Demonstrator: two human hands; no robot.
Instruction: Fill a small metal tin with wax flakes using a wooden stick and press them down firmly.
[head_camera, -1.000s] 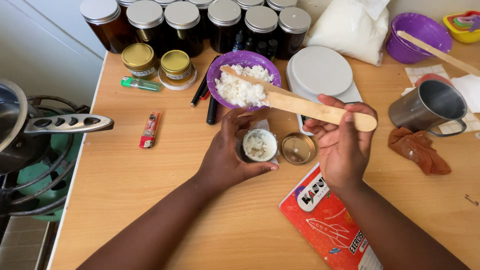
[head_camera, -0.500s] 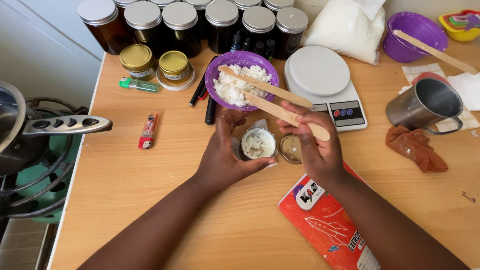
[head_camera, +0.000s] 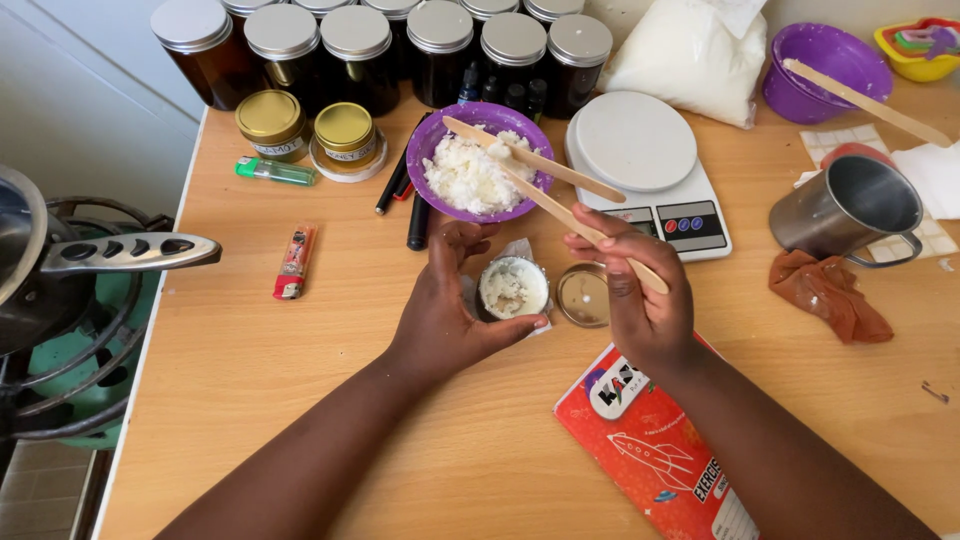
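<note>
The pale wooden surface (head_camera: 250, 400) carries everything here. Along its far edge stands a row of dark amber glass jars with silver lids (head_camera: 360, 45), with a white bag of flakes (head_camera: 690, 55) to their right. Nearer sits a white round-topped kitchen scale (head_camera: 640, 160), and right of it a steel mug (head_camera: 850, 210) beside a crumpled rust-brown cloth (head_camera: 825, 290). A red exercise book (head_camera: 650, 450) lies under the right forearm.

A purple plastic bowl of white wax flakes (head_camera: 470, 175) stands just beyond the hands (a second wooden stick rests across it). The left hand (head_camera: 445, 310) curls around a small round tin half filled with white flakes (head_camera: 513, 288), fingers and thumb closed on its sides. The right hand (head_camera: 640, 290) grips a long flat wooden stick (head_camera: 545, 195), whose far tip lies in the bowl's flakes. Between the hands lies a small round metal lid (head_camera: 583, 295), just beside the tin.
</note>
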